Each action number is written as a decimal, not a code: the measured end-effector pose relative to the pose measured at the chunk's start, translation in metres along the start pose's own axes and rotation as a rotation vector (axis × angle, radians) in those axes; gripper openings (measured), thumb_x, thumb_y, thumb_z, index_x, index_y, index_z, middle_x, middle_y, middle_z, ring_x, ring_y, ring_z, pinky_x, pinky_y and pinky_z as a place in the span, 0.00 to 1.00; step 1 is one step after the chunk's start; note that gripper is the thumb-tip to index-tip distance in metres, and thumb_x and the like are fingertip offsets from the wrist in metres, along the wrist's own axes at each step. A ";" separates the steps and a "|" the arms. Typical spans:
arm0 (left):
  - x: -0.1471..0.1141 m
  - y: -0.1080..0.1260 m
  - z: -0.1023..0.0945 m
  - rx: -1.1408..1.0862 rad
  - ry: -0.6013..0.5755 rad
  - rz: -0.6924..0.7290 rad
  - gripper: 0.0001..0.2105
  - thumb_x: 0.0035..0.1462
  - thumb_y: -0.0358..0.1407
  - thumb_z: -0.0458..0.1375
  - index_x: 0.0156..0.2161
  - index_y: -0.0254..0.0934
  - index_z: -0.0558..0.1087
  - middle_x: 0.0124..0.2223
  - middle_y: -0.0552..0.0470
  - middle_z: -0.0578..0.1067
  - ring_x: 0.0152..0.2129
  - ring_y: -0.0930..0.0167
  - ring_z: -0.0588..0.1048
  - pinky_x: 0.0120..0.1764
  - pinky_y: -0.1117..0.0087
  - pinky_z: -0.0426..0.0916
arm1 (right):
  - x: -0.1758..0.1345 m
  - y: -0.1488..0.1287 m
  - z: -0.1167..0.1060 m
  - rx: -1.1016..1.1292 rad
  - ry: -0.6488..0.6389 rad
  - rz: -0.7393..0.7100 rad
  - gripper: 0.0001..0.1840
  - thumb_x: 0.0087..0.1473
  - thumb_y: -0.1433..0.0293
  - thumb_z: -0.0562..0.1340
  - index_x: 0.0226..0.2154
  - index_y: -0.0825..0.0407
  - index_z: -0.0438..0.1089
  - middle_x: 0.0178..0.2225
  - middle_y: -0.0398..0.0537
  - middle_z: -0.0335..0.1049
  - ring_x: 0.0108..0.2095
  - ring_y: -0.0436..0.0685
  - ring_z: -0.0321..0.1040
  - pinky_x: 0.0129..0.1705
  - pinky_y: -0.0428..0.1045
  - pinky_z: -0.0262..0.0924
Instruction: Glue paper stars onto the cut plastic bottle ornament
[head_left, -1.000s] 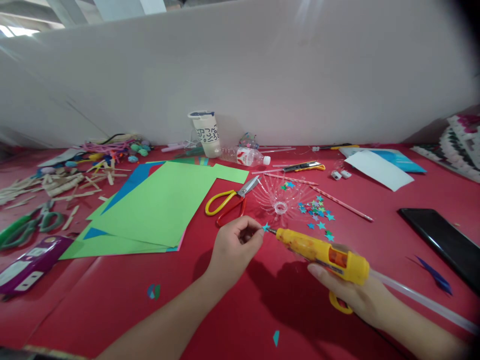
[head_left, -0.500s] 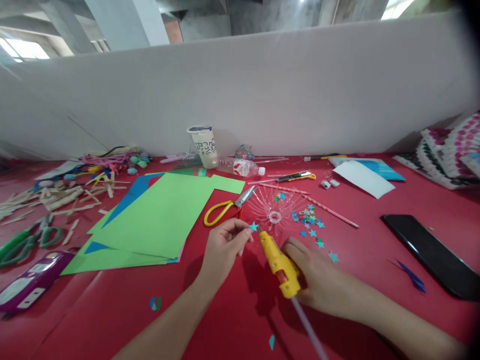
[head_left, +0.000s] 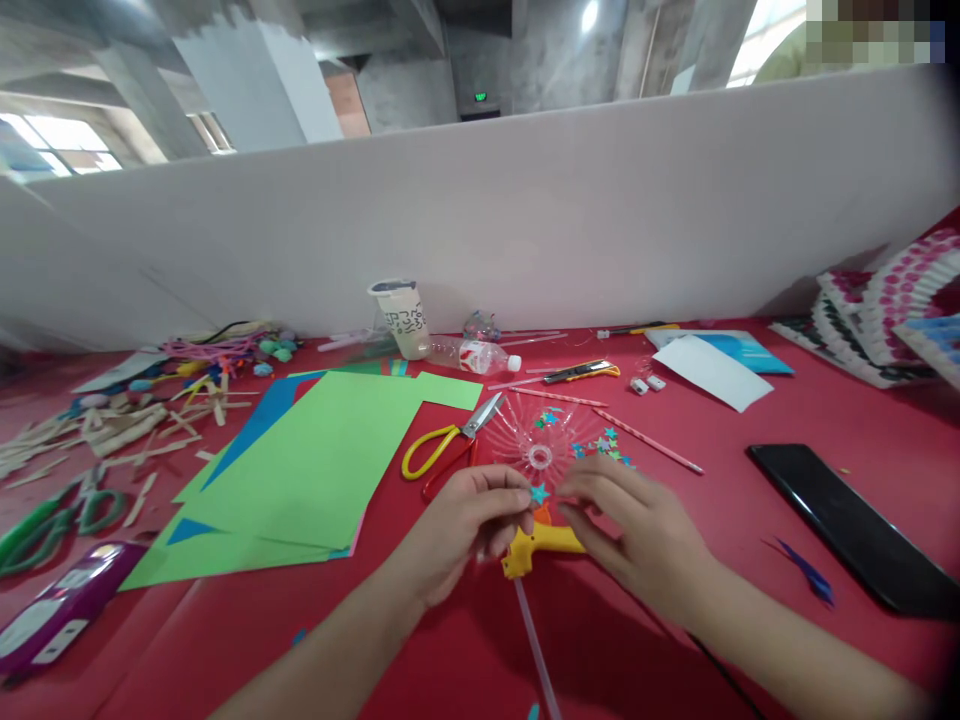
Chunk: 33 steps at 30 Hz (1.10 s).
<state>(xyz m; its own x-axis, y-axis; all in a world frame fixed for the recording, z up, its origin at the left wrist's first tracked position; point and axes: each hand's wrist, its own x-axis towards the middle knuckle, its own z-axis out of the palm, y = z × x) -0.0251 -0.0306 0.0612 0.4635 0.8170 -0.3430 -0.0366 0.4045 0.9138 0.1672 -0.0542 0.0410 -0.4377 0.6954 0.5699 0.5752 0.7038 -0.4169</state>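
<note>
My left hand pinches a small teal star between thumb and fingertips. Just to the right of the star is my right hand, fingers curved and apart, with nothing seen in it. Below both hands a yellow hot glue gun rests on the red table, its clear glue stick pointing towards me; part of the gun is hidden by my hands. Beyond them lies a clear plastic piece cut into thin strips around a bottle neck. Several loose stars lie beside it.
Yellow-handled scissors and green paper sheets lie to the left. Behind are a plastic bottle, a paper cup and a box cutter. A black phone lies on the right. A white partition stands behind.
My right hand has let go of the glue gun, which now lies on the table, and has moved up beside the star. My left hand still holds the star. The view has tilted upwards.
</note>
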 end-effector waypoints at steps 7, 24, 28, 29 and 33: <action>0.010 0.002 0.006 -0.172 -0.137 -0.163 0.02 0.47 0.31 0.57 0.27 0.33 0.68 0.19 0.55 0.69 0.10 0.83 0.58 0.14 0.79 0.44 | 0.013 0.011 -0.018 0.234 -0.009 0.027 0.05 0.57 0.72 0.57 0.36 0.50 0.68 0.35 0.48 0.70 0.37 0.52 0.67 0.39 0.47 0.63; 0.024 0.009 0.016 0.766 0.296 0.455 0.10 0.58 0.34 0.51 0.42 0.39 0.73 0.44 0.49 0.72 0.35 0.71 0.71 0.37 0.71 0.65 | 0.050 0.064 -0.032 0.620 -0.130 0.669 0.09 0.54 0.62 0.58 0.31 0.51 0.64 0.19 0.37 0.58 0.19 0.47 0.56 0.22 0.44 0.52; 0.038 0.007 0.013 0.931 0.391 0.523 0.10 0.59 0.32 0.50 0.45 0.39 0.69 0.45 0.49 0.72 0.43 0.67 0.70 0.46 0.67 0.63 | 0.054 0.064 -0.022 0.613 -0.162 0.740 0.09 0.54 0.62 0.57 0.30 0.50 0.64 0.17 0.35 0.57 0.18 0.47 0.55 0.20 0.43 0.51; 0.042 0.006 0.011 0.963 0.413 0.524 0.10 0.58 0.32 0.51 0.45 0.39 0.68 0.44 0.49 0.72 0.43 0.67 0.71 0.45 0.66 0.64 | 0.053 0.062 -0.020 0.598 -0.168 0.746 0.08 0.54 0.63 0.57 0.29 0.50 0.64 0.17 0.35 0.57 0.18 0.47 0.55 0.20 0.43 0.51; 0.055 0.005 0.008 1.060 0.445 0.518 0.06 0.56 0.34 0.54 0.39 0.39 0.70 0.43 0.50 0.69 0.38 0.67 0.71 0.41 0.66 0.65 | 0.052 0.055 -0.021 0.513 -0.174 0.740 0.07 0.53 0.64 0.57 0.29 0.50 0.65 0.19 0.36 0.58 0.20 0.47 0.56 0.21 0.43 0.50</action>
<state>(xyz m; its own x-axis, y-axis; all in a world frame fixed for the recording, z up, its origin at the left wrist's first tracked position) 0.0068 0.0129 0.0486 0.2621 0.9315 0.2523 0.6979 -0.3635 0.6170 0.1905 0.0183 0.0625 -0.2020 0.9772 -0.0649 0.3912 0.0198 -0.9201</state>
